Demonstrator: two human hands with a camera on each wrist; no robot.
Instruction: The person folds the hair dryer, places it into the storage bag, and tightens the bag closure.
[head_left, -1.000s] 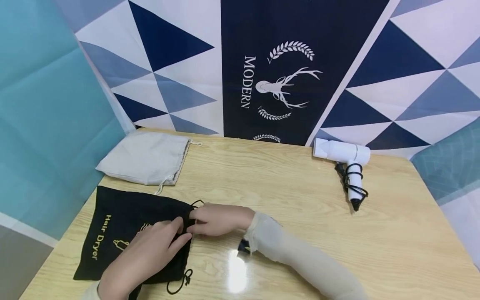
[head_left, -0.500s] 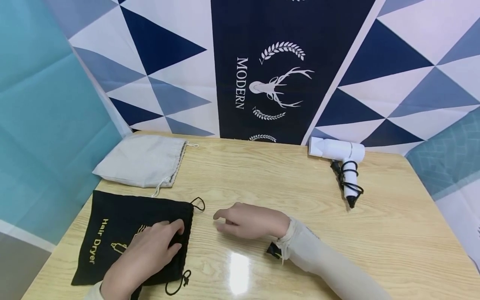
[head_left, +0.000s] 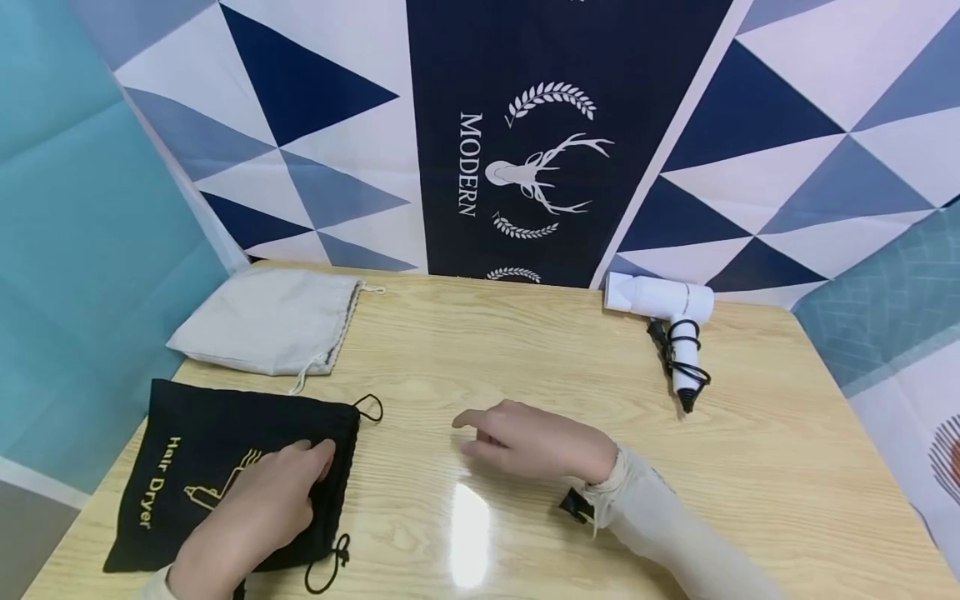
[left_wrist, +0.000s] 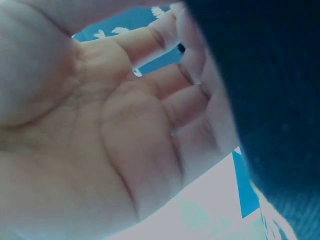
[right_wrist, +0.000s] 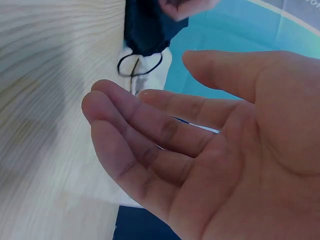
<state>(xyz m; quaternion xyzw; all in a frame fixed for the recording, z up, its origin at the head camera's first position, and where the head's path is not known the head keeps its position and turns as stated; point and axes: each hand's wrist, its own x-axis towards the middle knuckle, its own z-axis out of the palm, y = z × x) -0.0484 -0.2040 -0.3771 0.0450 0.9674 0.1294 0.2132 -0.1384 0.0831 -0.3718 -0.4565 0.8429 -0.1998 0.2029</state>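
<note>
A black drawstring bag (head_left: 217, 425) with yellow "Hair Dryer" lettering lies flat at the table's front left. Over its right part lies my left hand (head_left: 258, 500), fingers loosely bent. From the left wrist, dark bag cloth (left_wrist: 270, 90) covers the fingertips, so their contact is hidden. To the right of the bag, my right hand (head_left: 532, 442) hovers apart from it. Its palm and relaxed fingers (right_wrist: 115, 150) face the right wrist camera with nothing in them. A cord loop (head_left: 369, 408) sticks out at the bag's upper right corner, another (head_left: 330, 562) at its lower right.
A pale grey drawstring bag (head_left: 270, 321) lies behind the black one. At the table's back right sits a white hair dryer (head_left: 660, 300) with its black cord (head_left: 684, 358) wound round the handle. Patterned cloth (head_left: 517, 175) walls in the wooden table (head_left: 450, 350).
My right hand has let go of the black bag's edge and drawn away to the right. My left hand stays over the bag, its thumb drawn in. The view has swung slightly right.
</note>
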